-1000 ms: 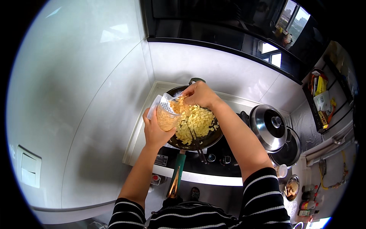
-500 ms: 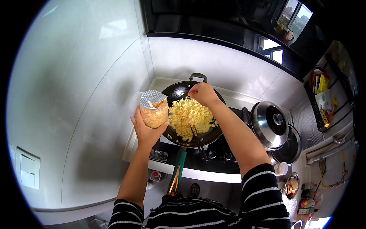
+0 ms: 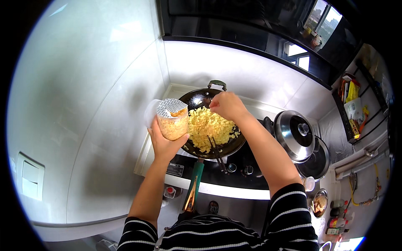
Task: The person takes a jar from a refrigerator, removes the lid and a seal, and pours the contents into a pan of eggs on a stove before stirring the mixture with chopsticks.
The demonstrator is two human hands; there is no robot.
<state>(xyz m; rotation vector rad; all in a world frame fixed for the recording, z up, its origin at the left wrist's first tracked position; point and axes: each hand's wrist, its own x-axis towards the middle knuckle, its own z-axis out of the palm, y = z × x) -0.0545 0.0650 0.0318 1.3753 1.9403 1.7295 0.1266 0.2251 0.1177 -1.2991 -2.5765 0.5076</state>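
Note:
My left hand [image 3: 164, 145] is wrapped round a clear plastic jar [image 3: 173, 127] of pale orange flakes, held tilted at the wok's left rim. A silvery patterned seal [image 3: 171, 107] covers most of its mouth and is torn open at one side. Over the far part of the black wok [image 3: 195, 99], my right hand [image 3: 228, 105] has its fingertips pinched together; what they hold is too small to make out. Below lies a heap of yellow scrambled egg pieces [image 3: 205, 129]. Dark chopsticks [image 3: 218, 154] rest in the wok, leaning over its near rim.
The wok's green handle [image 3: 196, 173] points toward me on the black stove [image 3: 247, 180]. A pot with a steel-and-glass lid [image 3: 287, 131] and a dark pan [image 3: 316, 165] sit to the right. A tiled wall [image 3: 100, 113] closes the left; a dark cabinet [image 3: 234, 29] overhangs the back.
My right hand has shifted slightly right, its pinched fingers still over the egg. My left hand and the jar have moved a little to the right.

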